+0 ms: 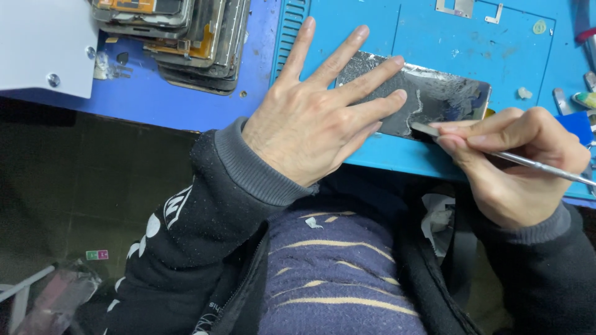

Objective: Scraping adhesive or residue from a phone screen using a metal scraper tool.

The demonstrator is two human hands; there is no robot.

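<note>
L hand (313, 121) flat, fingers spread, pressing panel (434, 93) on blue mat (372, 31). R hand (515, 161) pinching metal tool (496, 155), tip on panel edge. Phone stack (186, 37) upper left.

1. The left hand (316, 108) lies flat over the left part of the dark panel (434, 93), hiding that end.
2. The metal tool (496, 155) runs through the right hand (515, 161); its far end is cut off by the right edge.
3. The stack of phone frames (186, 37) is cut off at the top.
4. The tools (586, 80) at the far right are mostly out of frame (their kinds cannot be told).
5. Clutter at the near left (49, 291) is blurred.
</note>
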